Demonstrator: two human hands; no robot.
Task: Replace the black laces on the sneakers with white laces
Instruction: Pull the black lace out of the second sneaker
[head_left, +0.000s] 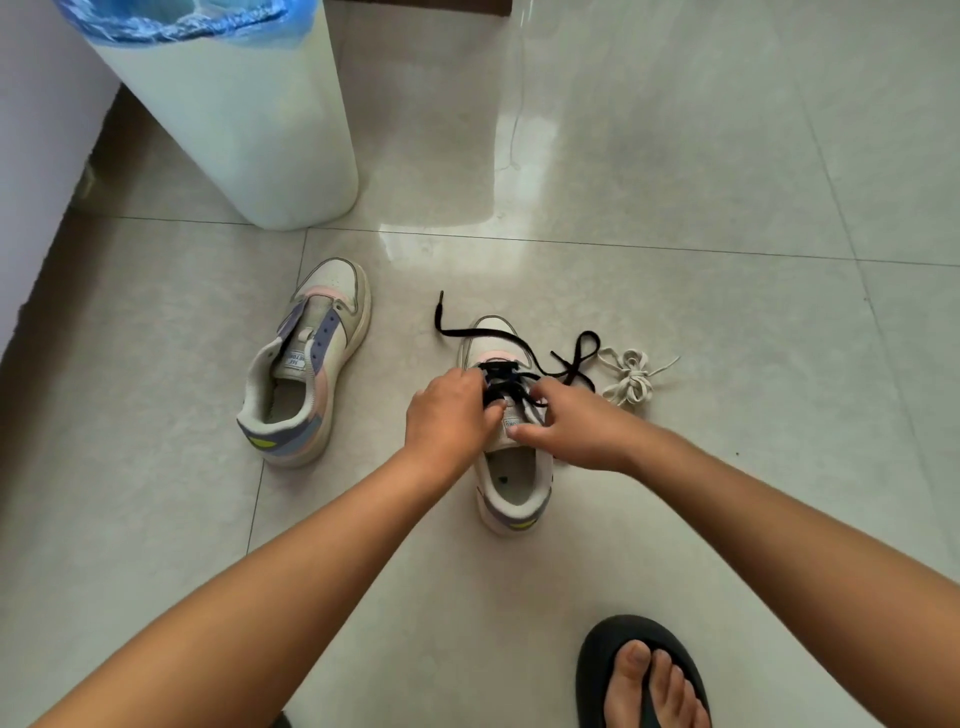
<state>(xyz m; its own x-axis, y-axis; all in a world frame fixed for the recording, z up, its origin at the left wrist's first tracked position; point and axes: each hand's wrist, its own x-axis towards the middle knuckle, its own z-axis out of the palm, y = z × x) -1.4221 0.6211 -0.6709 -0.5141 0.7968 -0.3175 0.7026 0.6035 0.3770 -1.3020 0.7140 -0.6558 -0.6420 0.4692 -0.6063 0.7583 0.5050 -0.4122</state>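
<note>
Head view is showing a glossy, pale grey tiled floor (675, 182) with thin dark grout lines, and at its middle a low-top white leather sneaker with pink and lilac panels (511, 488) is standing upright, toe pointing away, its padded collar gaping toward the camera. That sneaker is serving as the landmark. A flat black woven lace (519, 343) is lying partly threaded through its upper eyelets, with one loose end trailing over the toe and off to the left and the other looping on the tile just right of the toe. The left hand (449, 415) is resting on the sneaker's left side, fingers curled and pinching the black lace at the eyelets. The right hand (576, 421) is bearing on the right side, thumb pressing the tongue label while its curled fingers are gripping the lace crossings. Just right of the sneaker, beyond the black loop, a bundled white flat lace (631, 379) is lying knotted on the tile. Well to the left, a matching second sneaker without laces (306, 364) is sitting slightly tilted. Farther off, beyond that shoe, a tall white cylindrical bin with a crinkled blue plastic liner (249, 119) is standing. Nearer the camera, right of the sneaker, a bare foot in a black rubber slipper (623, 654) is resting on the floor.
</note>
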